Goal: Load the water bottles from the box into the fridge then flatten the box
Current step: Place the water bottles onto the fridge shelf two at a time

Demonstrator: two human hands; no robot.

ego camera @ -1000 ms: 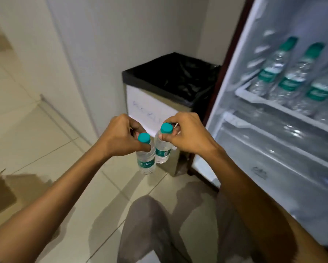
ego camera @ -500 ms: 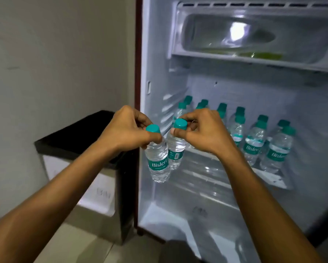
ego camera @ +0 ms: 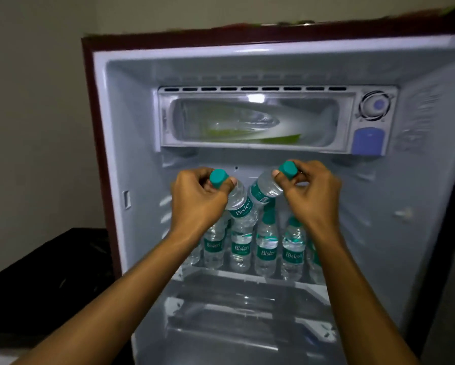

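Note:
The small fridge (ego camera: 110, 133) stands open in front of me. My left hand (ego camera: 197, 198) grips one small water bottle (ego camera: 240, 204) by its teal cap, the body tilted down to the right. My right hand (ego camera: 313, 191) grips a second water bottle (ego camera: 264, 189) by the cap, tilted down to the left. Both held bottles hang inside the fridge, above a row of several upright bottles (ego camera: 265, 248) on the middle shelf (ego camera: 247, 276). The two held bottles nearly touch. The box is out of view.
A freezer compartment (ego camera: 255, 119) with a clear flap sits above my hands, with a dial and a blue button at its right. A lower glass shelf (ego camera: 234, 312) lies beneath the bottles. A bin lined with a black bag (ego camera: 50, 272) stands left of the fridge.
The view has swung from the floor and bin up to the fridge interior. Both hands have carried their bottles up and into the fridge, moved apart, and the bottles now tilt inward.

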